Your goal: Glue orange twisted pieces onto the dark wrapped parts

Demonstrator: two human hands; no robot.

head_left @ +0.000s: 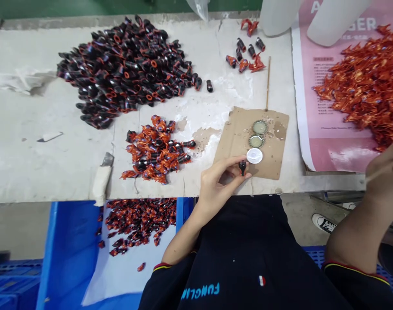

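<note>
My left hand (220, 181) pinches a small black plastic part (242, 167) with an orange edge between thumb and fingertips. It is at the front of a brown cardboard piece (225, 144), close beside a white round cap (254, 156). Two crimped metal bottle caps (256, 141) with pale contents sit just behind that cap. Far to the right, my right hand (385, 165) is at the near edge of a heap of shiny orange parts (364, 86). Motion smears its fingers, so whether it holds anything is unclear.
A large heap of black parts (128, 69) lies at the back left, with a smaller pile of orange-and-black pieces (157, 150) nearer. A cloth-wrapped blade (102, 178) overhangs the table's front edge. Below stands a blue bin (67, 249). A thin stick (268, 84) rests behind the cardboard.
</note>
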